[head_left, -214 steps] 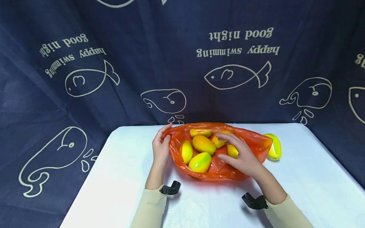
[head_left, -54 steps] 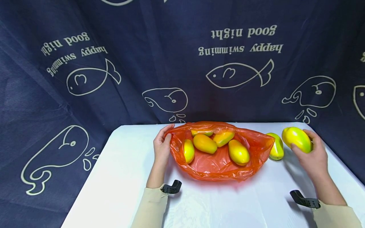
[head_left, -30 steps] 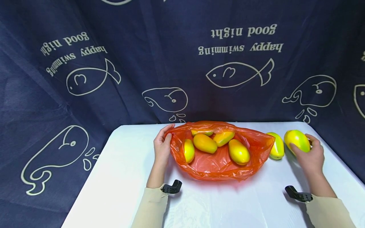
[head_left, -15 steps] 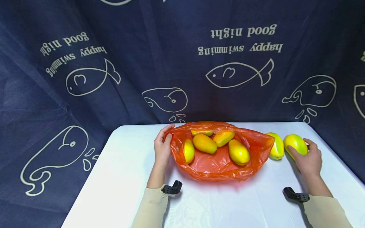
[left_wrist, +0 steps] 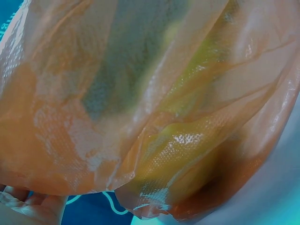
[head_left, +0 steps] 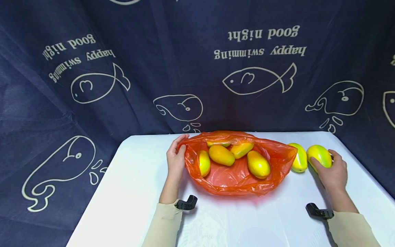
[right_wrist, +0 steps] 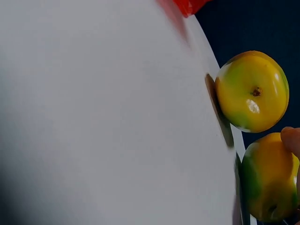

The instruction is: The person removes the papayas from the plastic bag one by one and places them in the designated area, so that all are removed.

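Note:
A red plastic bag point(head_left: 237, 190) lies with its mouth open toward me, and several yellow-orange mangoes point(head_left: 258, 165) are inside it. My left hand point(head_left: 176, 159) holds the bag's left rim between thumb and fingers; the left wrist view shows mostly the thin red film. At the right, my right hand point(head_left: 334, 173) grips a yellow-green mango point(head_left: 319, 155) low over the table, thumb on the near side and fingers round the far right side. Just left of it another yellow-green mango point(head_left: 298, 158) rests on the table by the bag's right tip; both show in the right wrist view.
The white-covered table point(head_left: 135, 192) reaches back to a dark blue curtain point(head_left: 185, 61) with fish and whale drawings. Black wrist-worn cameras point(head_left: 186, 202) sit on both wrists.
Seven seconds ago my right hand was over the bag. A mango from the bag's front is now out at the right, lowered beside the other one. My left hand stays at the rim.

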Action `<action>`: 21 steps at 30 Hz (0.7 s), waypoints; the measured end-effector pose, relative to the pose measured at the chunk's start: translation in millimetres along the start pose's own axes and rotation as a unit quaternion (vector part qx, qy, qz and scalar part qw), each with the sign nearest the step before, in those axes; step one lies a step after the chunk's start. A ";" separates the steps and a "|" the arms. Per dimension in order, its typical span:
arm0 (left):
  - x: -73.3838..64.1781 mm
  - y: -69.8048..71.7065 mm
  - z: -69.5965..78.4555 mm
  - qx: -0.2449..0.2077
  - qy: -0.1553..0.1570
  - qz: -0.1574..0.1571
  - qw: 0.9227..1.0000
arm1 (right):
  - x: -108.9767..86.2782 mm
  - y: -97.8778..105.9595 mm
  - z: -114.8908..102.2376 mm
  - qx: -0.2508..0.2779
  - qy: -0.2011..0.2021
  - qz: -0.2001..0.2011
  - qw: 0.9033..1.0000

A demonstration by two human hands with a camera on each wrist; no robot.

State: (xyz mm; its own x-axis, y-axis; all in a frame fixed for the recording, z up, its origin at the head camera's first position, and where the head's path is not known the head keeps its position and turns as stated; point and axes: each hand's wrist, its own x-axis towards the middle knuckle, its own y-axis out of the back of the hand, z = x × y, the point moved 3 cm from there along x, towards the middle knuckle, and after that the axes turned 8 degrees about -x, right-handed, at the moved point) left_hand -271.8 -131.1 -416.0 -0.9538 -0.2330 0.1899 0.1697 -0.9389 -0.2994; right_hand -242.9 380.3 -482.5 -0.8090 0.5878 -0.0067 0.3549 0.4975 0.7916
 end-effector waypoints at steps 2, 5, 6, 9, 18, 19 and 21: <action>0.0 0.1 -0.2 0.001 0.002 -0.001 1.000 | -1.0 0.5 0.5 -0.001 -0.003 -0.001 1.000; 0.1 0.3 0.1 0.001 0.003 -0.003 1.000 | -1.7 1.2 1.3 -0.002 -0.005 -0.006 1.000; 0.0 0.4 0.3 0.001 0.003 -0.003 1.000 | -1.9 1.8 1.4 -0.001 -0.005 -0.007 1.000; 0.2 0.0 0.5 0.000 0.003 -0.005 1.000 | -3.3 4.5 1.7 -0.001 -0.005 -0.005 1.000; 0.6 -0.1 -0.8 0.001 0.004 -0.008 1.000 | -17.0 22.3 -8.5 0.033 0.018 0.074 0.997; 0.4 0.0 -0.9 0.001 0.004 -0.008 1.000 | -19.6 24.6 -12.0 0.042 0.024 0.088 0.995; -0.2 0.0 -0.6 0.003 0.005 -0.007 1.000 | -24.9 29.5 -20.9 0.066 0.034 0.114 0.991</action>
State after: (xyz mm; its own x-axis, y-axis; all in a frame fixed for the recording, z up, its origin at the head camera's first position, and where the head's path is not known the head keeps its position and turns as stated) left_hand -271.8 -130.9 -416.6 -0.9586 -0.2168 0.1845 0.1576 -0.9439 -0.2903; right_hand -222.0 367.0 -446.2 -0.7292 0.6519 0.2082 0.5866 0.4389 0.6806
